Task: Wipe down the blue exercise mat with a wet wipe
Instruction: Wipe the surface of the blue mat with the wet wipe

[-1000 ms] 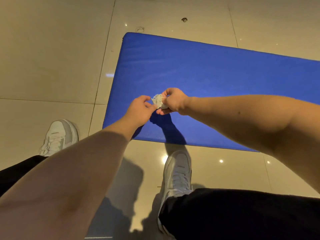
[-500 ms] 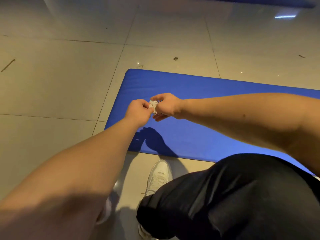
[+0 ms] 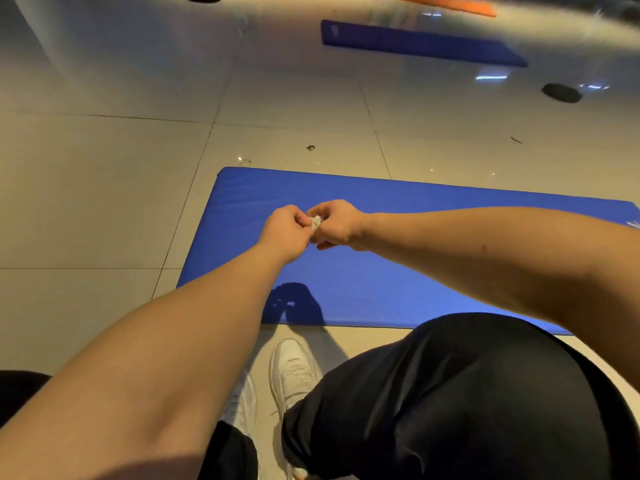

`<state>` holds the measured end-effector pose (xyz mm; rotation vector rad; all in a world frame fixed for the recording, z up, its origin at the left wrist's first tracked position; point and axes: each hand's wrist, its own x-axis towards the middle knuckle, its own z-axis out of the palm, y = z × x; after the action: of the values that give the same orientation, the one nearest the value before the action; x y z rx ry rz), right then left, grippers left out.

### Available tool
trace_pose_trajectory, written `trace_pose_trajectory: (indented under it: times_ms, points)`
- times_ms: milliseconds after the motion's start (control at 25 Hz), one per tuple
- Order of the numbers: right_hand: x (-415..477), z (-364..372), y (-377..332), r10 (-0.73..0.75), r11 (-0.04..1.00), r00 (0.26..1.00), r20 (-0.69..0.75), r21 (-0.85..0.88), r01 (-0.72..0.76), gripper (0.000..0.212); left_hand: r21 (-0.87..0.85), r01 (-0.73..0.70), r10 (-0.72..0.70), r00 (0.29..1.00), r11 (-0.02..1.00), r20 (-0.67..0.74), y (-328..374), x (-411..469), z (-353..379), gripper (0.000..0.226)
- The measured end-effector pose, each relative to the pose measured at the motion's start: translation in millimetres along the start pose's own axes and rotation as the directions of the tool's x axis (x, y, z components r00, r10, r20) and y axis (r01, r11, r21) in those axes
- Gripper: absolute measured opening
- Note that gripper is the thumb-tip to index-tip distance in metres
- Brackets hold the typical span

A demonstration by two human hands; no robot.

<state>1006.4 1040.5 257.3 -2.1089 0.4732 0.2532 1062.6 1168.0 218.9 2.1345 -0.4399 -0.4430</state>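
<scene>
The blue exercise mat [image 3: 398, 271] lies flat on the pale tiled floor [image 3: 104, 188], its left end in full view and its right part running out of the picture at the right edge. Both bare arms reach forward over the mat's near-left part, and the two hands meet there in the air. Between them is the wet wipe [image 3: 316, 223], a small crumpled white wad, mostly hidden, with only a bit showing in the gap. The left hand [image 3: 285, 230] has its fingers [image 3: 302, 220] curled in and pinching the wipe from the left. The right hand [image 3: 337, 223] has its fingers [image 3: 325, 210] bent round the wipe from the right, with its knuckles up. The wipe is off the mat, and the hands cast a dark shadow [image 3: 294, 303] on the mat near its near edge. Nearer than the mat, a white shoe [image 3: 294, 372] stands on the floor just beside that edge, with a second white shoe [image 3: 242, 400] to its left, partly covered by the left forearm. A raised knee in black trousers [image 3: 467, 393] fills the near-right corner and covers part of the mat's near edge. Far off on the floor lie a second blue mat [image 3: 415, 41], blurred, an orange strip [image 3: 443, 3] beyond it, and a dark round object [image 3: 561, 92] at the far right. A small speck of debris [image 3: 310, 147] sits on the tiles just beyond the mat's far edge
</scene>
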Motion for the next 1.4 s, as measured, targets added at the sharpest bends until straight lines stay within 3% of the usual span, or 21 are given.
trace_pose_trajectory:
  times_ms: [320,600,720,800,920,1120,1200,1400]
  points:
    - [-3,-39,32,0.065,0.996,0.998,-0.024,-0.051,-0.066,0.035,0.016,-0.056,0.055,0.996,0.998,0.074,21,13,42,0.013]
    - [15,-75,147,0.188,0.982,0.975,-0.116,-0.009,-0.191,0.030,0.074,-0.052,0.037,0.983,0.996,0.181,29,48,132,0.013]
    - [20,-95,198,0.257,0.966,0.954,-0.153,0.016,-0.257,0.039,0.100,-0.012,-0.008,0.980,0.995,0.199,27,60,173,0.013]
    - [22,-106,228,0.255,0.962,0.958,-0.131,-0.066,-0.265,0.051,0.159,0.016,-0.048,0.978,0.987,0.202,20,63,195,0.008]
    - [26,-122,274,0.218,0.921,0.975,-0.041,-0.321,-0.219,0.068,0.281,0.023,-0.097,0.963,0.959,0.251,-1,64,240,0.009]
    - [20,-123,360,0.169,0.897,0.985,-0.021,-0.411,-0.162,0.044,0.444,-0.050,-0.120,0.930,0.895,0.347,-25,57,310,0.034]
    - [12,-118,391,0.136,0.900,0.990,0.033,-0.422,-0.110,0.055,0.529,-0.151,-0.083,0.916,0.835,0.393,-27,54,329,0.046]
    - [-2,-105,435,0.047,0.859,0.993,0.107,-0.511,0.014,0.097,0.712,-0.394,-0.090,0.839,0.581,0.537,-37,35,363,0.105]
